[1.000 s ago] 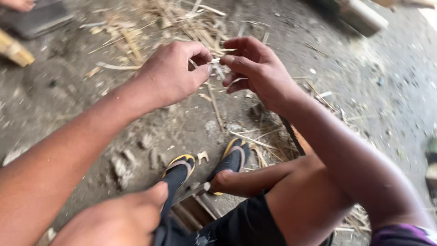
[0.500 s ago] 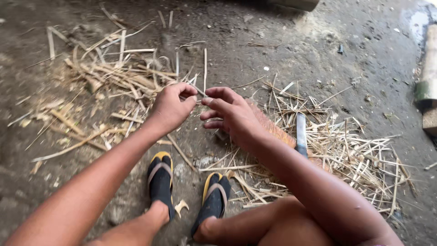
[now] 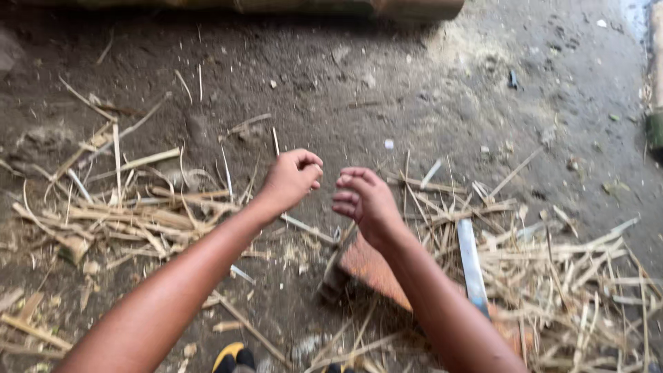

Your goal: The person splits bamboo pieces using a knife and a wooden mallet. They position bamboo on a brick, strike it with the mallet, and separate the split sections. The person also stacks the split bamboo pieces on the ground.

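The fingers of the left hand [image 3: 293,176] are curled in toward the palm with the tips pinched together, and the fingers of the right hand [image 3: 362,197] are bent the same way; the two hands sit just apart, facing each other above the dirt floor [image 3: 387,76]. Whether a thin strip is held between them cannot be told, since nothing shows clearly in either grip. Just below the right hand lies a flat reddish-brown wooden board [image 3: 373,269], partly hidden by the right forearm, and to the right of that forearm a long flat grey metal blade [image 3: 471,266] lies on the ground. Pale dry bamboo splinters [image 3: 587,276] are heaped to the right of the hands, and another scatter of pale split bamboo strips [image 3: 124,214] spreads to the left of the left hand. At the bottom edge, below the arms, the tip of a black and yellow sandal [image 3: 231,359] shows.
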